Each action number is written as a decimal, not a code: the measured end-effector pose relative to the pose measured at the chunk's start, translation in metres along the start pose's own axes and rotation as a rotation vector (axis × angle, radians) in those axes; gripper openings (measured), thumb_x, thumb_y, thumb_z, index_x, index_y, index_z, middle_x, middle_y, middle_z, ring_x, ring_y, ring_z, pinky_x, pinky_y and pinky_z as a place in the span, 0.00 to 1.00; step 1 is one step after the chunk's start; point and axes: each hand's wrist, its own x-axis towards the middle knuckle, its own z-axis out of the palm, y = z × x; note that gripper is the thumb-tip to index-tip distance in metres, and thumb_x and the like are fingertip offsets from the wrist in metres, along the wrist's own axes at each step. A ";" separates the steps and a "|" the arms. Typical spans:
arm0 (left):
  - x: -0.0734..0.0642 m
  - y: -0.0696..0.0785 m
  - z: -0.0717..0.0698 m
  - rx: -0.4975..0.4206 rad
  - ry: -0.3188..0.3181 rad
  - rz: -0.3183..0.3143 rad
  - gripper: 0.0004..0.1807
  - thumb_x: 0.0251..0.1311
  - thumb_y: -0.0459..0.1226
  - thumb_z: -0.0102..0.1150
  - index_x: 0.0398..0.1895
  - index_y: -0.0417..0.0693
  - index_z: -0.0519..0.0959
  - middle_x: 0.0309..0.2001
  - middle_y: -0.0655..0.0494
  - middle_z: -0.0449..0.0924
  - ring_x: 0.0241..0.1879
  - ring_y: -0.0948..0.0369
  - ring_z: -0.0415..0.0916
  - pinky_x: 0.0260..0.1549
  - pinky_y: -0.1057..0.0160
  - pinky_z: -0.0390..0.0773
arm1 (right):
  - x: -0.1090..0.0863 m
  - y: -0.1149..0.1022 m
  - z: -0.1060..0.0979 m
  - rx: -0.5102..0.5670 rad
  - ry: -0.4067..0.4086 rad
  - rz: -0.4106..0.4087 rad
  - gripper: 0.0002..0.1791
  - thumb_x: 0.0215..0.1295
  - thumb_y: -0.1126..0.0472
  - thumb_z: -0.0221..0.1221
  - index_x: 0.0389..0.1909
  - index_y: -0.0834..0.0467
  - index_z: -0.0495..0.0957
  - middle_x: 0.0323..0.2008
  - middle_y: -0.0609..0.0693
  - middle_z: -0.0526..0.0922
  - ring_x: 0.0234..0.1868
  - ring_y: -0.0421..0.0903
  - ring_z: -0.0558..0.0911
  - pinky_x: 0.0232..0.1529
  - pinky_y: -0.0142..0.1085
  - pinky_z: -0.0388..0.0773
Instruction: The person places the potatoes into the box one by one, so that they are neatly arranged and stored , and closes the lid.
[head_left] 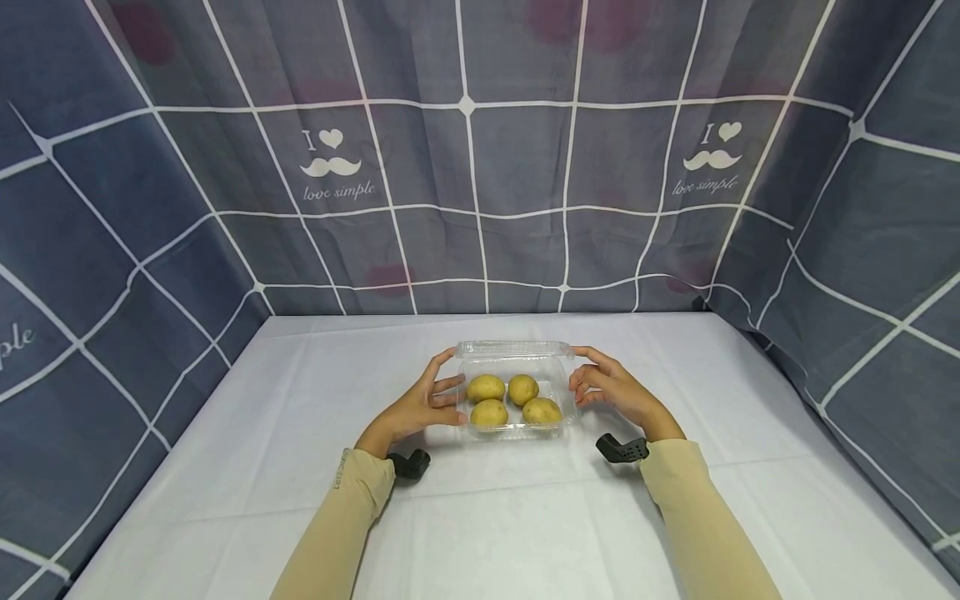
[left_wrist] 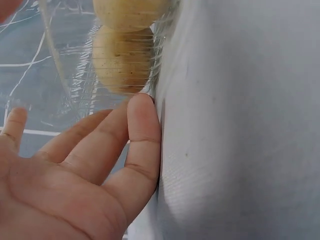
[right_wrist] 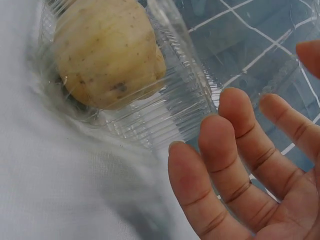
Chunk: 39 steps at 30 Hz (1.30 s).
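Observation:
A clear plastic clamshell box (head_left: 517, 367) stands on the white-covered table in the head view, its lid (head_left: 513, 349) raised at the back. Several yellow potatoes (head_left: 486, 388) lie inside in two rows. At the box's left side is my left hand (head_left: 416, 408), fingers spread, one fingertip at the lid's left end and others at the side wall. My right hand (head_left: 617, 392) is at the right, index finger reaching the lid's right end. Its other fingers bend loosely beside the wall. The right wrist view shows these fingertips (right_wrist: 216, 135) close by the ribbed plastic, around nothing.
A white cloth (head_left: 495, 517) covers the table. Dark blue-grey checked curtains (head_left: 517, 167) stand behind it and on both sides. Black wrist devices (head_left: 622, 448) sit by the tan sleeves (head_left: 697, 508).

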 end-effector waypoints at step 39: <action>0.003 0.000 0.004 0.009 0.078 -0.074 0.35 0.72 0.39 0.60 0.76 0.40 0.58 0.84 0.35 0.46 0.74 0.38 0.64 0.47 0.57 0.86 | -0.006 0.005 -0.005 0.107 -0.235 0.090 0.37 0.74 0.68 0.58 0.76 0.60 0.50 0.33 0.53 0.83 0.33 0.47 0.84 0.38 0.38 0.87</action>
